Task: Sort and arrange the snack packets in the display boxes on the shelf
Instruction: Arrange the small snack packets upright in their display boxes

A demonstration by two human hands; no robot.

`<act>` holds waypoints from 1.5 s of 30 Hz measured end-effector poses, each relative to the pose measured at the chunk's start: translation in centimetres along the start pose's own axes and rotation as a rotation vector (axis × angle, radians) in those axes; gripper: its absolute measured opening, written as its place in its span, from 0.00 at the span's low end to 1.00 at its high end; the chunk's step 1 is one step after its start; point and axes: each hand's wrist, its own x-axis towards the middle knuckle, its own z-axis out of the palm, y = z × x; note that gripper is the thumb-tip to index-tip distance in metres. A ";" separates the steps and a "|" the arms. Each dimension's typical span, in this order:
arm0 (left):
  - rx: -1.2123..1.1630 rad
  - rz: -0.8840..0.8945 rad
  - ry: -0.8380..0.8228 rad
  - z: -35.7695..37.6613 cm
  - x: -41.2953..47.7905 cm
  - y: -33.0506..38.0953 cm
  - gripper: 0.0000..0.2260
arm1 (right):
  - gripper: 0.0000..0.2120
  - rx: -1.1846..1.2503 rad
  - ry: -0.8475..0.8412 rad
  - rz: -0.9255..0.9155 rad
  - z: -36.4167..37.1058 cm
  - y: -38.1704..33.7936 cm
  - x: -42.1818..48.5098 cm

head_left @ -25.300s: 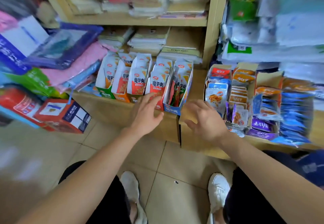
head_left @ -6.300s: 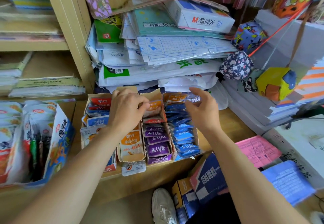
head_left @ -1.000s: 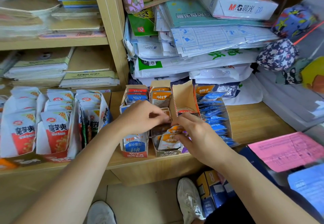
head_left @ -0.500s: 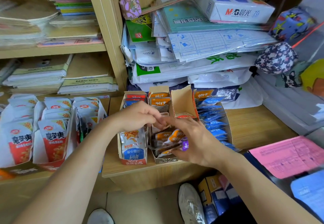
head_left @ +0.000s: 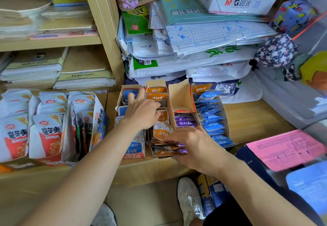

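Note:
Four narrow cardboard display boxes stand side by side on the wooden shelf. The leftmost box holds blue-and-white packets, the second holds orange packets, the third purple packets, and the fourth blue packets. My left hand reaches into the back of the leftmost box with its fingers lying straight on the blue packets. At the front of the second box, my right hand grips a fanned stack of orange packets. A few purple packets poke out under its fingers.
Large white-and-red snack packets fill open boxes at the left. Behind the display boxes are piled plastic-wrapped papers and a paper ream. Fabric balls hang at the right, above a pink sheet. My shoe is on the floor below.
My left hand has moved from the middle of the orange box to the back of the leftmost box. My right hand stays on the orange stack at the front.

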 end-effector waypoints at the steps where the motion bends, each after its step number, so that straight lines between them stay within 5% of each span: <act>1: -0.002 -0.019 -0.045 -0.1 0.3 0.0 0.13 | 0.22 0.002 -0.004 0.008 -0.1 -0.1 -0.1; 4: -0.169 -0.018 -0.177 -1.3 0.9 -0.5 0.15 | 0.24 0.023 -0.007 0.018 -0.2 -0.2 -0.3; 8: -0.468 0.035 -0.009 -3.5 0.4 -1.2 0.12 | 0.22 0.049 -0.001 0.016 0.0 -0.1 -0.2; 15: 0.108 0.273 -0.127 -3.1 1.4 -0.7 0.13 | 0.21 0.138 0.034 0.034 0.5 0.7 -0.3; 18: 0.174 0.230 -0.251 -2.5 1.8 -0.7 0.12 | 0.22 0.173 0.033 0.050 0.6 0.7 -0.6; 25: 0.185 0.081 -0.560 -3.8 3.0 -1.0 0.27 | 0.25 0.438 0.035 0.168 0.5 0.1 -1.5; 29: 0.149 0.050 -0.615 -5.1 2.7 -0.2 0.29 | 0.25 0.618 0.025 0.230 0.4 -0.1 -2.0; 38: -0.100 0.215 -0.329 -2.9 2.4 -1.9 0.13 | 0.24 0.642 -0.009 0.246 0.3 0.2 -2.2; 45: -0.302 0.315 -0.150 -2.9 0.5 -2.8 0.13 | 0.23 0.608 -0.006 0.233 0.2 0.2 -2.2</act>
